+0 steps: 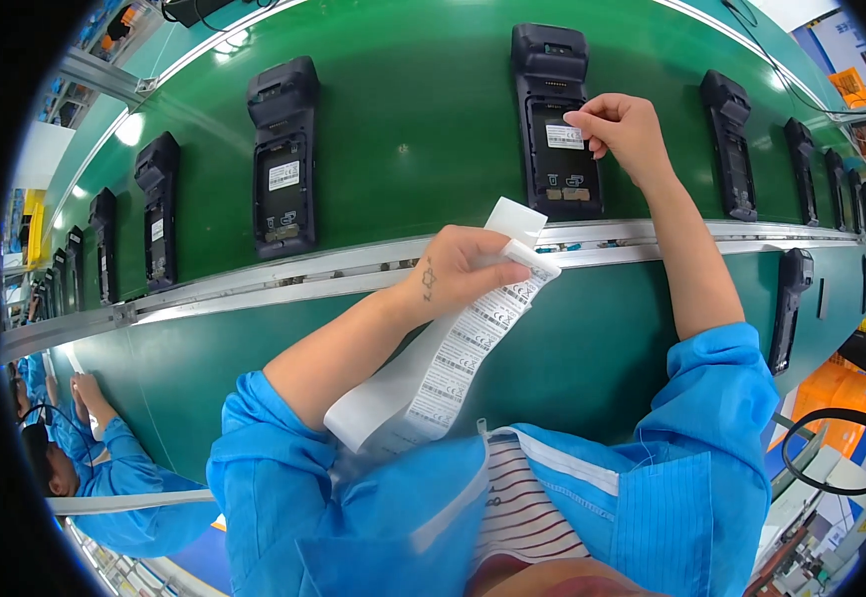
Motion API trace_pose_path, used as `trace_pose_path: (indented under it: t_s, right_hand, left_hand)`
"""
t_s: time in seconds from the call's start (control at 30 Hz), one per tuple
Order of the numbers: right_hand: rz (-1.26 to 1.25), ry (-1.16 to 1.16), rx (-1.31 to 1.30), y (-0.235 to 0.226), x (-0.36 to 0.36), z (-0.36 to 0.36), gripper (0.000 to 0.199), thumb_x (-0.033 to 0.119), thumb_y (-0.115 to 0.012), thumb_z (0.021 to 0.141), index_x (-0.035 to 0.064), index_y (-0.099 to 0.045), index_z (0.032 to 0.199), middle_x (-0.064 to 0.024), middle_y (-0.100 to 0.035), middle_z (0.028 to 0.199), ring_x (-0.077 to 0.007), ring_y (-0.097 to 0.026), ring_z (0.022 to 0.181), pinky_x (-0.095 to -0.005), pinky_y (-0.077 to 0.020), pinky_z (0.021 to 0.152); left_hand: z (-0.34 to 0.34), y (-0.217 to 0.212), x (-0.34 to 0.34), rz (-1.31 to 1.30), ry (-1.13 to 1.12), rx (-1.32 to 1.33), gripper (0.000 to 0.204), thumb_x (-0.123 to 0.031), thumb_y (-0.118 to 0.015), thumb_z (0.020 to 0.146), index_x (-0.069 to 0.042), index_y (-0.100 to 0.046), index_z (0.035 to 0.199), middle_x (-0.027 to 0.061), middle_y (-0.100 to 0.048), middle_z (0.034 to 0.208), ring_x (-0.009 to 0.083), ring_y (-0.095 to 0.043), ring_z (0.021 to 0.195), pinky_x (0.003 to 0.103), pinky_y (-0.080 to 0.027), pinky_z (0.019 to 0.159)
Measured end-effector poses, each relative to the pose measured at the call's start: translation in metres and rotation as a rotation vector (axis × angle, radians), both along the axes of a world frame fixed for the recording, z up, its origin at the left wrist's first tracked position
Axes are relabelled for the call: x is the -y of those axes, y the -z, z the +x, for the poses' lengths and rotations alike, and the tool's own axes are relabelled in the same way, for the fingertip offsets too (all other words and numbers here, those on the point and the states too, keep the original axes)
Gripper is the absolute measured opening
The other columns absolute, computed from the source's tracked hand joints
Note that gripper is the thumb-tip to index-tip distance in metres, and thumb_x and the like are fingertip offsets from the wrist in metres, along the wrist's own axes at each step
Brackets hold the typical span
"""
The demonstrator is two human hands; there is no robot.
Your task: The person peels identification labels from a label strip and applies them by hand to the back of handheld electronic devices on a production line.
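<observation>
My left hand (463,267) pinches a long strip of white printed labels (463,353) near its upper end; the strip curls down toward my chest. Farther off, my right hand (624,131) has thumb and forefinger together at the right edge of a white label (563,136). That label lies in the open back recess of a black handheld terminal (555,75) on the green belt. Whether the fingertips grip the label or only press it, I cannot tell. To the left lies a similar black terminal (285,119), with a white label (284,175) in its recess.
More terminals line the green belt (403,129) on both sides, such as one at the right (728,139). A metal rail (353,269) divides belt from near worktop (592,318). Another terminal (789,308) rests on that worktop. A co-worker in blue (124,458) sits at the left.
</observation>
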State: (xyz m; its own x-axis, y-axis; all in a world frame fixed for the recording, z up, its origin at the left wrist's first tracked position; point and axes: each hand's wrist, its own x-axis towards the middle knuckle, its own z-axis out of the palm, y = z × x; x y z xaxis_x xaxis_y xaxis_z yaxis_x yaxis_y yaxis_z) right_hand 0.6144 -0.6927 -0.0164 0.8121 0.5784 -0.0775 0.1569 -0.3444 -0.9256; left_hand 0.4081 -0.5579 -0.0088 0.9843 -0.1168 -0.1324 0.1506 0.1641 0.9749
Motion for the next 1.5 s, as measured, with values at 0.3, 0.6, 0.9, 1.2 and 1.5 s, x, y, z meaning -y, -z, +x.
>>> trace_pose_path:
  t_s: [0.3,0.6,0.9,1.2,1.5]
  right_hand:
    - [-0.069,-0.012,0.045,-0.001,-0.001,-0.002,0.016,0.013,-0.065,0.069,-0.0005,-0.058,0.069,-0.0014,-0.053,0.057,-0.0046,-0.045,0.046,-0.0162,-0.0383,0.042]
    - [-0.099,-0.033,0.053,-0.005,-0.001,-0.002,0.016,0.014,-0.065,0.068,-0.0003,-0.057,0.068,-0.0014,-0.053,0.056,-0.005,-0.046,0.045,-0.0162,-0.0389,0.042]
    - [-0.59,-0.141,0.61,-0.015,-0.003,-0.001,0.03,0.033,-0.063,0.065,0.0035,-0.055,0.063,-0.0135,-0.057,0.064,-0.0285,-0.057,0.067,-0.0372,-0.045,0.059]
    - [0.232,-0.136,-0.226,-0.021,0.037,-0.074,0.01,0.008,-0.06,0.073,0.0028,-0.051,0.073,0.0008,-0.054,0.068,-0.0025,-0.051,0.064,-0.0174,-0.0382,0.048]
    - [0.487,-0.099,-0.52,-0.012,0.052,-0.108,0.01,0.002,-0.058,0.074,0.0005,-0.049,0.078,-0.004,-0.053,0.067,-0.0064,-0.051,0.056,-0.0166,-0.0409,0.044]
  left_hand:
    - [0.005,0.001,0.007,-0.06,-0.014,-0.057,0.018,-0.009,-0.06,0.072,0.003,-0.06,0.086,0.0069,-0.06,0.077,0.0076,-0.054,0.066,0.018,-0.041,0.057]
    - [0.012,-0.002,0.014,-0.048,0.01,-0.12,0.019,-0.01,-0.058,0.074,0.002,-0.059,0.088,0.0073,-0.059,0.081,0.0078,-0.054,0.068,0.019,-0.042,0.059]
    - [0.021,0.007,0.022,0.115,0.017,0.132,0.018,-0.008,-0.055,0.075,0.0,-0.054,0.091,0.0039,-0.054,0.086,0.0099,-0.05,0.08,0.022,-0.04,0.071]
    - [0.021,0.004,0.029,-0.258,-0.021,-0.155,0.016,-0.015,-0.047,0.083,0.0,-0.051,0.087,0.0058,-0.058,0.071,0.0082,-0.055,0.06,0.019,-0.044,0.054]
    - [0.023,0.003,0.038,0.109,-0.201,-0.113,0.021,-0.017,-0.052,0.081,0.001,-0.059,0.074,0.0012,-0.056,0.06,0.0043,-0.049,0.053,0.018,-0.038,0.046]
